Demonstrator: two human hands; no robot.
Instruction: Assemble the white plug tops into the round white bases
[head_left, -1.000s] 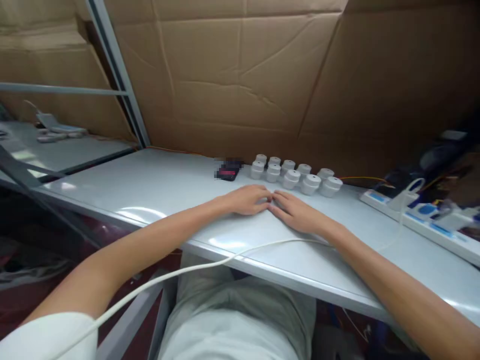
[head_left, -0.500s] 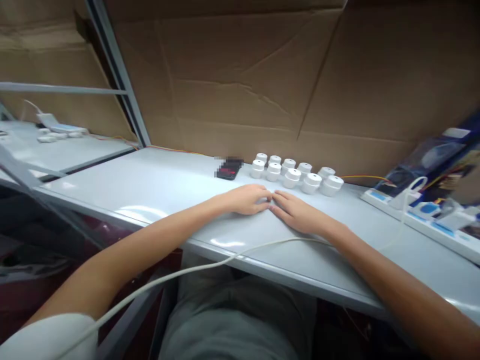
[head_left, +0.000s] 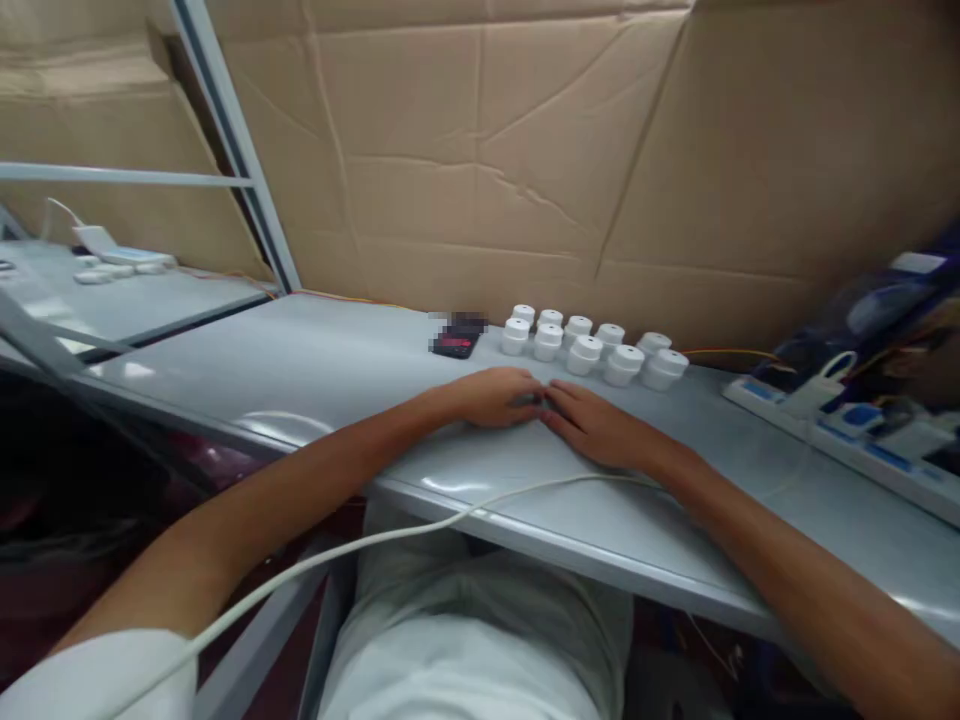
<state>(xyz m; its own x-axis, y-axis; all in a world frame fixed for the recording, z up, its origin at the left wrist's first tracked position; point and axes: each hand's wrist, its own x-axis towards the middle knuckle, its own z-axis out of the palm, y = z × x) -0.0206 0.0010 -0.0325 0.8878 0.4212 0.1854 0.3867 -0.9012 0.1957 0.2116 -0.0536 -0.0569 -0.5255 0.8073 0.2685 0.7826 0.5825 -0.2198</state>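
both hands lie flat, palms down, on the pale table, the left hand and the right hand meeting at the fingertips. just beyond the fingers stands a cluster of white caps; beyond the left hand lies a small dark device. a white cable runs just behind both wrists. a power strip sits well off to the right hand's outer side.
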